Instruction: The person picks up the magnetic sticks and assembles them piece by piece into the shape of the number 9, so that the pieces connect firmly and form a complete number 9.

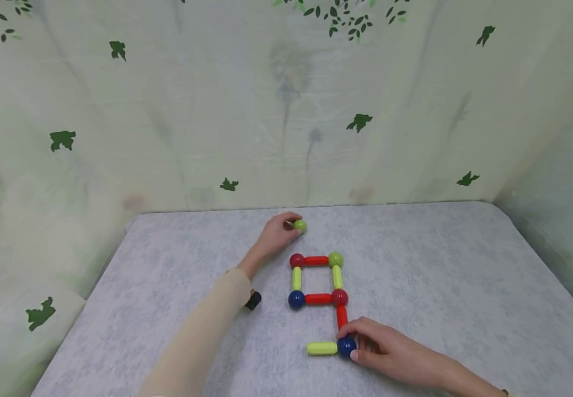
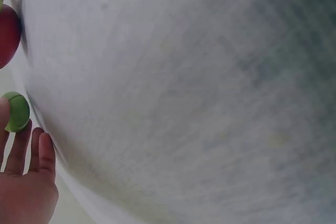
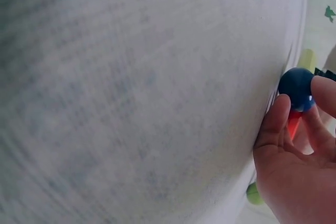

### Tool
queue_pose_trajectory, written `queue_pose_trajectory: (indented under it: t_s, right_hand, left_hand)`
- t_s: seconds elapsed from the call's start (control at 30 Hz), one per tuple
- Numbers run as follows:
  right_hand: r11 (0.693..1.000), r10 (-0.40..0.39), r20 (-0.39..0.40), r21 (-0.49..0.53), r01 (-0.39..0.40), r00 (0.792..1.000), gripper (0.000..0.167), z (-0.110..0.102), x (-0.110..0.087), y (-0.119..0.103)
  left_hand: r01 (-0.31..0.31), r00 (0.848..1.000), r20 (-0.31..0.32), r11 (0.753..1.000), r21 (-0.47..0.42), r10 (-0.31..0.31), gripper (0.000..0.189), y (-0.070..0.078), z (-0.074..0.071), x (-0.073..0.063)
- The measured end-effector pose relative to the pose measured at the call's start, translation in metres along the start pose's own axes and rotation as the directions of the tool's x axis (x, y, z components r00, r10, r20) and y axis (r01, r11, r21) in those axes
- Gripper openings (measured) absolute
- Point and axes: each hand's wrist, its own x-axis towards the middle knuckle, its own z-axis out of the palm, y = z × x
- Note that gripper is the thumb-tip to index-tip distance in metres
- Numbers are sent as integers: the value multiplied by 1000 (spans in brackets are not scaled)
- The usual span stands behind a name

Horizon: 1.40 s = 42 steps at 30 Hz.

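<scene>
At the far side of the table my left hand (image 1: 277,236) pinches a green ball (image 1: 300,226) between thumb and fingers. That green ball (image 2: 19,111) also shows at the left edge of the left wrist view. Nearer, my right hand (image 1: 390,350) grips a dark blue ball (image 1: 346,347), seen too in the right wrist view as a blue ball (image 3: 296,88) between thumb and fingertips. From this ball a yellow-green rod (image 1: 322,348) points left and a red rod (image 1: 342,317) runs up to a red ball (image 1: 339,298).
Between the hands lies a square of rods and balls. Its other corners are a red ball (image 1: 296,261), a green ball (image 1: 335,259) and a blue ball (image 1: 296,299). A small black object (image 1: 253,300) shows beside the left sleeve (image 1: 207,331). A leaf-patterned curtain (image 1: 286,110) hangs behind the grey table (image 1: 440,264).
</scene>
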Motion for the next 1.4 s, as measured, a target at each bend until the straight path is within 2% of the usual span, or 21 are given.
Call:
queue_pose_trajectory:
  t_s: [0.27,0.4,0.6,0.7,1.0,1.1,1.23,1.4]
  right_hand:
    - [1000,4,1,-10,-4,1000,29,-1,-1,-1]
    - [1000,14,-3,-10,-14,1000,29,-2,-2,-2]
    - [1000,8,-5,-8,-8,1000,30,-2,-1,-2]
    - [1000,7,-3,-6,-7,1000,29,-2,-2,-2]
    - [1000,3,4,-9,-3,1000,29,-3,-2,-1]
    - [1000,5,6,-5,-5,1000,30,-3,-2,-1]
    - [1000,-3,6,-5,3,1000,30,-2,-1,-2]
    - [1000,-4,5,4,4,1000,29,0,0,-3]
  left_hand:
    - [-33,994,-108,997,-65,26,35,8,-13,-22]
    - [-61,991,-125,996,-70,52,34,13,-18,-37]
    - [-108,988,-112,993,-40,103,34,18,-26,-71]
    - [-113,989,-102,993,-23,110,35,20,-28,-89]
    - [-49,992,-116,997,-55,42,35,22,-25,-145]
    - [-29,996,-90,995,-94,20,34,24,-23,-163]
    - [-2,1000,-13,992,-124,0,31,26,-18,-183]
    - [-17,995,90,992,-128,29,28,24,-14,-201]
